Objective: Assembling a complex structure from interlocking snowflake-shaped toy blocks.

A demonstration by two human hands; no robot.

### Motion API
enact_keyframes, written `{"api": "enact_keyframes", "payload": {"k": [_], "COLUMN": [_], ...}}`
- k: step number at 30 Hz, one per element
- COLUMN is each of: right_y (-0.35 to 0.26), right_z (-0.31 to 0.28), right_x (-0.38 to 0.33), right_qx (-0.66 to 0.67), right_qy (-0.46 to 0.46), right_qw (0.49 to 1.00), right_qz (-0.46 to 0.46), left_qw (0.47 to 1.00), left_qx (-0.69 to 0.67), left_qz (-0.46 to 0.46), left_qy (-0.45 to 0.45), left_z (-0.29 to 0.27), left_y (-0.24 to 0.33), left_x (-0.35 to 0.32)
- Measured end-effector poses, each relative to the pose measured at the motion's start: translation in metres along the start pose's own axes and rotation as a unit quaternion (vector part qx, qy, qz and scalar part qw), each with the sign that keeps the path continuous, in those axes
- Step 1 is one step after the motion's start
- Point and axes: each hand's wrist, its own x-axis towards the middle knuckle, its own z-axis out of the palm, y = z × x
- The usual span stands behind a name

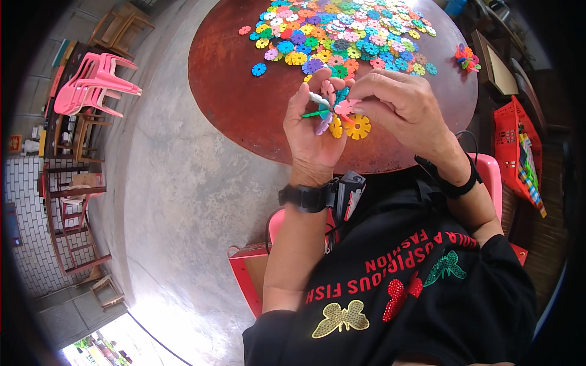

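Note:
Over the near edge of a round brown table (226, 104), my left hand (310, 135) cups a cluster of interlocking plastic snowflake discs (323, 126). Its pieces are white, green, purple, yellow, teal and pink, slotted together at angles. My right hand (400, 100) pinches a pink disc (346, 107) at the cluster's right side. A yellow disc (358, 127) sits just below those fingertips; whether it is joined to the cluster I cannot tell. Beyond both hands, a wide heap of loose discs (342, 36) in many colours covers the far part of the table.
A joined ball of discs (467, 58) rests at the table's right edge. To the right stands a red plastic basket (510, 131) with colourful items. Stacked pink chairs (91, 85) are at the far left. A red box (247, 274) lies beside my seat.

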Motion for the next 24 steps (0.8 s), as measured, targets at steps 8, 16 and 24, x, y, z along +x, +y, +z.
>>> {"api": "enact_keyframes", "payload": {"k": [8, 16, 24], "right_y": [-0.003, -0.003, -0.001], "right_z": [0.003, 0.005, 0.010], "right_x": [-0.001, -0.001, -0.004], "right_qx": [0.002, 0.000, -0.006], "right_qy": [-0.038, -0.015, -0.041], "right_qw": [0.999, 1.000, 0.999], "right_qz": [0.008, -0.001, -0.003], "left_qw": [0.999, 0.999, 0.998], "left_qx": [-0.009, -0.032, -0.025], "left_qz": [0.012, 0.010, 0.013], "left_qy": [0.039, 0.041, 0.049], "left_z": [0.011, 0.010, 0.003], "left_y": [-0.002, 0.001, 0.001], "left_x": [-0.002, -0.002, 0.002]}}
